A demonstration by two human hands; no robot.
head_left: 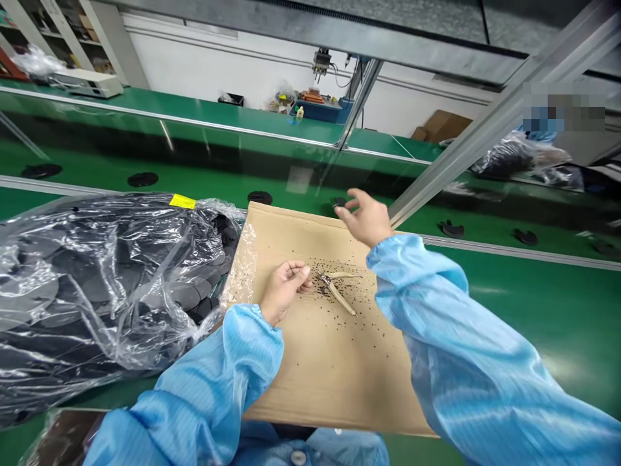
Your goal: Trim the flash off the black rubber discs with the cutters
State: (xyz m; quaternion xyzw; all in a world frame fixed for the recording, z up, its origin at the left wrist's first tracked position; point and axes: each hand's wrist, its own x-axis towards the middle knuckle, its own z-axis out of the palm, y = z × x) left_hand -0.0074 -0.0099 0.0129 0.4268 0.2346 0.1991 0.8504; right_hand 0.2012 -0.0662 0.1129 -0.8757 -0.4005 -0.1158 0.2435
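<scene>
With right hand [366, 219], fingers apart, near black part [338, 202] beyond cardboard [320, 391] and left hand [286, 289] curled above cardboard, grip unclear, avoid bumping nippers [343, 301].

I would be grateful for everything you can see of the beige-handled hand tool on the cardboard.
The beige-handled hand tool looks like small pliers or cutters: a short, shiny, metal-looking head and two slim handles. It lies on the brown cardboard, handles spread in a V toward the right and lower right of the picture, head toward the left hand. Small dark bits lie around it. No hand holds it; whether its jaws are parted is too small to tell.
</scene>
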